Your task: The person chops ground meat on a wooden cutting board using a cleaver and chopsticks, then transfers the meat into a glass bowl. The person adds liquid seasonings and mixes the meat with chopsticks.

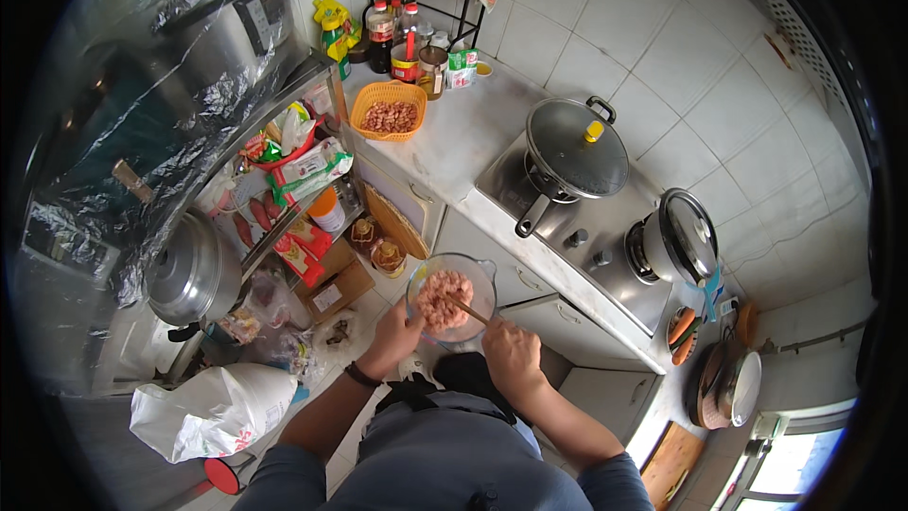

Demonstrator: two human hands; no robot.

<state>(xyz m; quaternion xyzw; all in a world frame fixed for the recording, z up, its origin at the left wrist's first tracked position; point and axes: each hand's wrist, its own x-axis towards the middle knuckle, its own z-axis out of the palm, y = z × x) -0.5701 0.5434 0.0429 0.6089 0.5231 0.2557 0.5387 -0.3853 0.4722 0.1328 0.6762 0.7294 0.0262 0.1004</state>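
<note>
A clear glass bowl (484,292) with a side lip is held in front of my body, above the floor. Pinkish minced meat (441,305) lies clumped inside it. My left hand (394,336) grips the bowl at its lower left rim, the thumb over the edge. In my right hand (512,353) is a wooden stick (468,309), probably chopsticks, its far end sunk in the meat. The fist sits just past the bowl's right rim. The fingers of my left hand under the bowl are hidden.
A lidded wok (578,149) and a lidded saucepan (681,241) stand on the gas stove (560,227). An orange basket (389,96) of peanuts and several sauce bottles (406,35) occupy the counter. Left, a metal shelf (284,220) holds packets; a white sack (220,408) sits below.
</note>
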